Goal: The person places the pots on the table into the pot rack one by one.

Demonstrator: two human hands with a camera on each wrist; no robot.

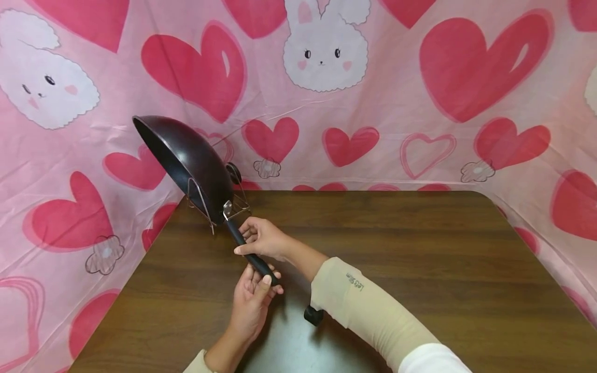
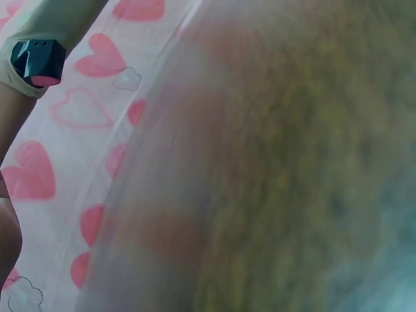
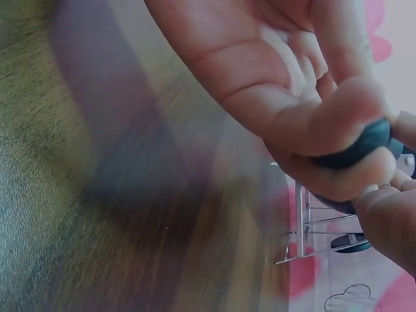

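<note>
A dark wok [image 1: 191, 150] is tilted on its side at the table's back left, its rounded outside facing right. Around its lower part shows a thin wire rack [image 1: 239, 213]. The black handle [image 1: 237, 235] slants down toward me. My right hand [image 1: 265, 239] pinches it partway along, thumb on the near side and fingertips behind. Lower down, my left hand [image 1: 252, 305] holds the handle's end between thumb and fingers. In the right wrist view the left hand [image 3: 260, 71] looms large at the handle end, with fingertips of the right hand [image 3: 393, 221] alongside.
A black round piece [image 1: 234, 173] sits behind the wok by the rack. The brown wooden table [image 1: 396, 248] meets a pink heart-and-rabbit cloth [image 1: 396, 93] at its back and sides. A black wrist camera [image 1: 313, 315] hangs under the right sleeve. Mostly blurred table fills the left wrist view.
</note>
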